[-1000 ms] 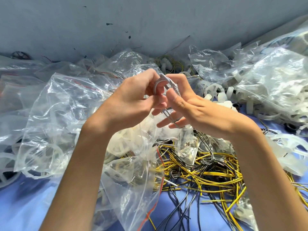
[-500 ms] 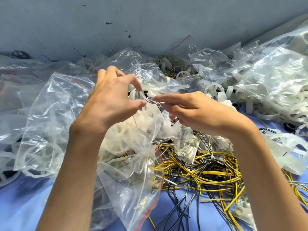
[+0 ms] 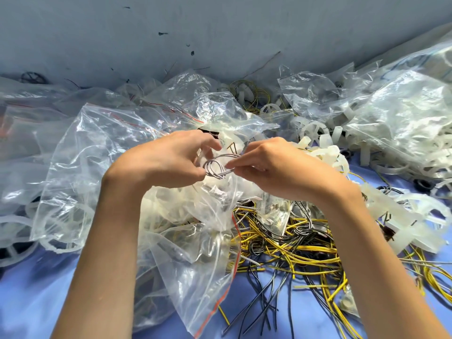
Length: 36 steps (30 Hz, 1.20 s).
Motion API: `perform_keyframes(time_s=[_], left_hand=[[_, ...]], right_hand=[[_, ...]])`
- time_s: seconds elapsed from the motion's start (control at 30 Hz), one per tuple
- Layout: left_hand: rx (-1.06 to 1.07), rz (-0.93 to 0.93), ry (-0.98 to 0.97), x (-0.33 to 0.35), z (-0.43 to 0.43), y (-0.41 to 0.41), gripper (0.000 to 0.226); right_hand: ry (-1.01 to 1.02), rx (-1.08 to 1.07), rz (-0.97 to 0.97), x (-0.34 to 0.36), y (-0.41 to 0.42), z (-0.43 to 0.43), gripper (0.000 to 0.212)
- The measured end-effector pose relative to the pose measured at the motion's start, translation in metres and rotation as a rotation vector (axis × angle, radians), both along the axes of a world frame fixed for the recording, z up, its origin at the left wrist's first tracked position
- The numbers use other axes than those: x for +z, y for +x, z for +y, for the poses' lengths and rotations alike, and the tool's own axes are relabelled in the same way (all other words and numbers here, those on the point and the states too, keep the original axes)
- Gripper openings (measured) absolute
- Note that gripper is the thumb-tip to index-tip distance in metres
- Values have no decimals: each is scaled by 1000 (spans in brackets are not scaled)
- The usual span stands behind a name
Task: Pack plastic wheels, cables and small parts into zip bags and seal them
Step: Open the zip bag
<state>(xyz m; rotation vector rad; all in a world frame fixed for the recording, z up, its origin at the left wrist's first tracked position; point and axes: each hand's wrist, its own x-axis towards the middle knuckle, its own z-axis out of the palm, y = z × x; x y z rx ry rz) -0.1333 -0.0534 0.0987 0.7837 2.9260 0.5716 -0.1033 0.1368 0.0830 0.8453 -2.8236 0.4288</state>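
Observation:
A small coil of grey cable (image 3: 218,165) hangs between my two hands above the pile. My left hand (image 3: 168,160) pinches its left side and my right hand (image 3: 271,167) pinches its right side. Directly under the hands lies a clear zip bag (image 3: 195,243) with a red seal line, holding translucent white wheels. A tangle of yellow and black cables (image 3: 293,248) spreads on the blue surface below my right forearm. Loose white plastic wheels (image 3: 315,133) lie behind my right hand.
Several clear zip bags are heaped at the left (image 3: 80,148) and a large bag full of white wheels sits at the right (image 3: 401,113). A grey wall (image 3: 220,33) closes the back. The blue table surface (image 3: 31,302) shows at the near left.
Both hands have dropped lower toward the bag. The grey cable, first bunched between the fingers, now shows as a flat coil held from both sides.

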Motion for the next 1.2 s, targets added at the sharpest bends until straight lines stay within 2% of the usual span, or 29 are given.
perform_keyframes(time_s=[0.07,0.2,0.3,0.4,0.5,0.6,0.63,0.67,0.73,0.77,0.87,0.93,1.0,1.1,1.2], left_hand=[[-17,7,24,1,-3,1,46],[-22,34,61,6,-14,-1,45],[3,74,97,9,-22,-3,48],[-8,91,133,9,-18,-1,45],[-37,100,173,8,-8,1,47],[-23,133,240,9,-9,0,39],[-4,145,259,9,-12,-1,37],[12,160,268,8,-15,-3,39],[22,168,265,7,-19,-4,45],[20,157,265,7,-19,-4,45],[-9,106,270,6,-14,-3,41],[-25,97,265,5,-10,-3,38],[-33,90,262,4,-6,-2,36],[-20,85,253,3,-5,-2,34],[-13,68,249,3,-6,-1,31]], right_hand=[[17,-54,8,-2,0,-4,21],[18,-110,-113,-3,4,-13,17],[-61,-169,-160,-3,10,-18,29],[-55,-182,-76,0,10,-31,36],[-36,-168,41,5,2,-48,28],[-59,-141,65,5,-6,-63,20],[-55,-119,35,2,-8,-66,12],[-58,-111,-13,-2,-9,-66,14],[-66,-143,-100,-8,-11,-64,36],[-67,-138,-124,-11,-12,-62,38],[-19,-69,-142,-11,-14,-53,14],[-12,-26,-147,-7,-16,-48,25],[-19,16,-129,-6,-17,-43,21],[-4,22,-236,-7,-16,-40,14],[80,17,-332,-10,-16,-42,26]])
